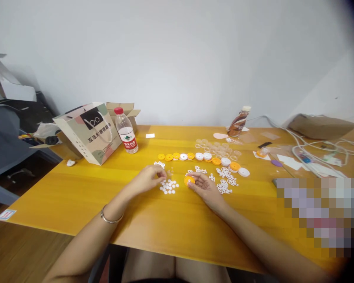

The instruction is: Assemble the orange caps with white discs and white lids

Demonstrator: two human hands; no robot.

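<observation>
My right hand (208, 190) grips an orange round disc (189, 181) with a small white centre between thumb and fingers, just above the table. My left hand (147, 181) hovers at the edge of a cluster of small white discs (169, 187). Its thumb and fingertips are drawn together, and whatever is between them is too small to make out. Small clear rings (171, 171) lie just beyond these fingertips. White openwork pieces (224, 186) are scattered to the right of my right hand. Behind both hands runs a row of orange and white round cases (199, 156).
Clear round covers (216, 148) sit behind the row. A water bottle (126, 131), a paper bag (91, 133) and a cardboard box (129, 114) stand at the back left. A brown drink bottle (238, 122) stands back right, near white cables (309, 157). A blurred patch covers the right edge.
</observation>
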